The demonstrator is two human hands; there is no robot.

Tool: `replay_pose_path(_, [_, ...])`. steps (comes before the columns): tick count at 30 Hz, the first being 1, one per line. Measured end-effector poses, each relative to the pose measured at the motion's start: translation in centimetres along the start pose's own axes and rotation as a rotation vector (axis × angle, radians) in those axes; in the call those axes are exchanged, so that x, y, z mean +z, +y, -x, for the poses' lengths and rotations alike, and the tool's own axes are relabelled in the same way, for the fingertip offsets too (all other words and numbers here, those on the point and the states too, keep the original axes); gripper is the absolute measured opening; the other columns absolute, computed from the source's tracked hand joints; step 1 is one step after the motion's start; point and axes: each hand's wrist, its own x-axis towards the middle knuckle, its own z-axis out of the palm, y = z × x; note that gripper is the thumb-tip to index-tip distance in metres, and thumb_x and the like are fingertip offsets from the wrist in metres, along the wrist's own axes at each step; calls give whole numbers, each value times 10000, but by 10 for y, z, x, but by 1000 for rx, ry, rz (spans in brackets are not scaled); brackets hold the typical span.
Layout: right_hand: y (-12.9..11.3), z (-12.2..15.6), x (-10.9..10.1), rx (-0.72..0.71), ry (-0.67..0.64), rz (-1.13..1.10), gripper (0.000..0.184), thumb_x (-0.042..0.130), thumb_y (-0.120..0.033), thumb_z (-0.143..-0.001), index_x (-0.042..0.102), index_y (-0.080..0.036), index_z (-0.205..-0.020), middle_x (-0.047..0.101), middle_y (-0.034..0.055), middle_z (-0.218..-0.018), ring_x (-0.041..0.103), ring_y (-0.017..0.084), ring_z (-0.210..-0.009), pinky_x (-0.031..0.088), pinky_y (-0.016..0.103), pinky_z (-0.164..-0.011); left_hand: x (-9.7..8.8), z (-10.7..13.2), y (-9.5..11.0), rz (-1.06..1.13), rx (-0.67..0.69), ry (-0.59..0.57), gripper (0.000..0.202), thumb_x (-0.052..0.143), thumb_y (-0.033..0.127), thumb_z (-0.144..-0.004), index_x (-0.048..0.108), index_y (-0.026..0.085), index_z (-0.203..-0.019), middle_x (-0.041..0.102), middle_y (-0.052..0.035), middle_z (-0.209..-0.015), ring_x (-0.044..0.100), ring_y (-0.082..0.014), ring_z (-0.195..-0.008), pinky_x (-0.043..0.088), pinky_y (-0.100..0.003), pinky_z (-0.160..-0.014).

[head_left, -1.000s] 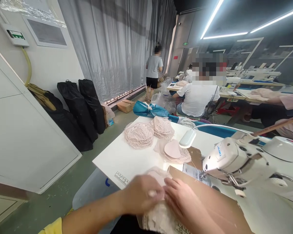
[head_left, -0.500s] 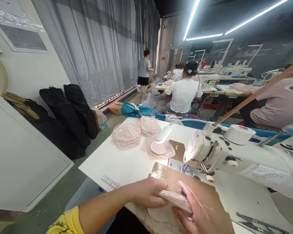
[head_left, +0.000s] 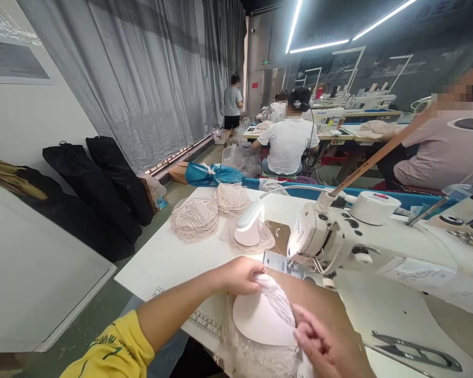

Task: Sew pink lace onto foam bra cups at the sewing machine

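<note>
Between my hands is a pale pink lace piece [head_left: 279, 296] with a smooth oval cup pad [head_left: 258, 320] lying against it. My left hand [head_left: 240, 275] pinches the upper edge of the lace between thumb and fingers. On the right side, my right hand [head_left: 317, 336] has its fingers closed at the lace edge beside the pad. More sheer lace [head_left: 256, 362] spreads below, towards my lap. Just beyond my hands stands the white sewing machine [head_left: 311, 233], its needle area over a metal plate [head_left: 275, 261]. Brown board [head_left: 331, 310] lies under my right hand.
Two lace stacks [head_left: 195, 219] [head_left: 232, 200] and another lace piece with a pad [head_left: 247, 236] lie on the white table [head_left: 150, 270]. Thread snips [head_left: 418, 352] rest at the right. A small lamp [head_left: 250, 215] hangs over the table. Co-workers [head_left: 286, 144] sit ahead.
The folded lace piece has been opened out, so the pad's smooth face shows. My left hand has moved up to its top edge, and my right hand has shifted to its right side.
</note>
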Motion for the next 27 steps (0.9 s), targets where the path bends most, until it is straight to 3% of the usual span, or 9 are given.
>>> replay_pose_path(2, [2, -4, -16, -22, 56, 115, 394, 504, -531, -855, 648, -281, -1123, 679, 13, -785, 599, 167, -567, 496, 259, -517, 0, -11, -2, -41, -20, -47, 131, 575, 125, -671, 501, 181, -765, 474, 46, -680, 432, -101, -607, 303, -199, -525])
replay_pose_path(5, [-4, -13, -32, -178, -75, 216, 296, 475, -464, -897, 664, -313, -1068, 675, 20, -847, 627, 169, -674, 494, 241, -565, 2, -25, 0, -56, -5, -77, 163, 596, 127, -647, 444, 183, -668, 416, 54, -623, 392, -96, -572, 270, -206, -511])
replay_pose_path(8, [-16, -27, -33, -266, -247, 323, 282, 433, -386, -925, 671, -302, -1052, 658, 32, -825, 622, 180, -717, 461, 254, -585, 5, -34, 4, -47, 28, -88, 191, 582, 112, -637, 405, 184, -636, 403, 57, -619, 380, -92, -570, 263, -204, -505])
replay_pose_path(12, [-22, -42, -23, -193, -317, 460, 348, 381, -358, -939, 689, -246, -823, 600, 27, -727, 572, 173, -663, 391, 267, -579, 6, -40, -1, -29, 50, -39, 211, 555, 102, -661, 365, 185, -624, 384, 67, -592, 373, -83, -550, 278, -190, -501])
replay_pose_path(14, [-20, -44, -19, -144, -300, 460, 411, 359, -365, -953, 643, -225, -691, 560, 14, -676, 537, 156, -618, 356, 264, -566, 4, -40, -7, -39, 45, 36, 226, 535, 106, -694, 335, 188, -626, 366, 69, -586, 368, -81, -544, 291, -184, -504])
replay_pose_path(17, [-17, -43, -16, -116, -238, 438, 400, 387, -372, -948, 602, -216, -649, 538, 6, -664, 527, 153, -629, 336, 265, -573, -4, -37, -9, -92, 52, 163, 227, 518, 101, -722, 328, 191, -636, 371, 64, -593, 382, -90, -556, 316, -189, -523])
replay_pose_path(22, [-14, -40, -12, -116, -177, 408, 325, 421, -333, -935, 587, -219, -681, 572, 1, -685, 537, 151, -641, 348, 261, -575, -7, -27, 11, -263, 115, 392, 124, 418, 67, -800, 462, 173, -752, 517, -24, -779, 484, -163, -750, 404, -270, -688])
replay_pose_path(24, [-12, -41, -11, -147, -152, 433, 298, 448, -312, -918, 563, -215, -661, 575, 2, -675, 536, 150, -628, 352, 258, -560, 3, -25, 18, -439, 223, 369, 144, 396, 91, -843, 506, 160, -780, 557, -62, -829, 510, -190, -803, 429, -308, -738])
replay_pose_path(27, [-4, -42, -11, -212, -88, 440, 319, 456, -324, -913, 511, -216, -617, 562, -7, -626, 521, 140, -575, 356, 252, -528, 25, -21, 17, -689, 406, 207, 145, 438, 158, -876, 578, 138, -847, 629, -101, -927, 564, -214, -854, 472, -336, -767])
